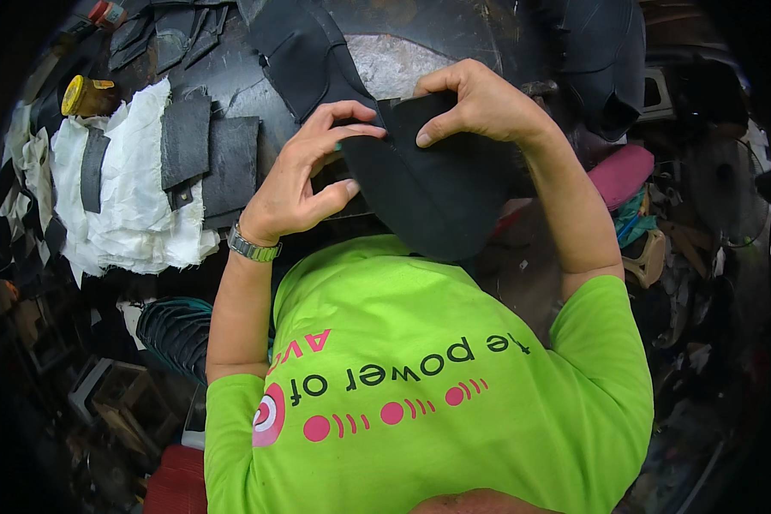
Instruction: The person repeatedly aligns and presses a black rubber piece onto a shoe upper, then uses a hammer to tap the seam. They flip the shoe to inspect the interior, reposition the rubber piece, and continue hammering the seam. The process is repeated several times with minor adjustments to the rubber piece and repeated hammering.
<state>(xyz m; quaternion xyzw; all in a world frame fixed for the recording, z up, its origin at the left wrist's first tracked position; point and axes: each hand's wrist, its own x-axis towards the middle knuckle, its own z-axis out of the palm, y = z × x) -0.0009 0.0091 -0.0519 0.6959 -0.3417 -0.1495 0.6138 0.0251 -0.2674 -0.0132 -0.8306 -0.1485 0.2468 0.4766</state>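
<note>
A black seamed piece point(433, 193), of leather or thick cloth, hangs between my hands over the near edge of the work table. A seam runs down its middle, and its lower end is rounded. My right hand point(480, 103) pinches its upper edge between thumb and bent fingers. At its left edge is my left hand point(304, 171), its fingers curled at the seam near the top and its thumb lower down beside the edge. Part of the left fingers is hidden. Just beyond the hands lies another black stitched piece point(304, 51) on the table.
White cloth point(133, 184) with dark grey strips point(186, 141) lies at the left of the dark table point(420, 21), near a yellow-lidded jar point(86, 96). More black pieces point(604, 64) sit at the far right, above a pink rounded object point(623, 176).
</note>
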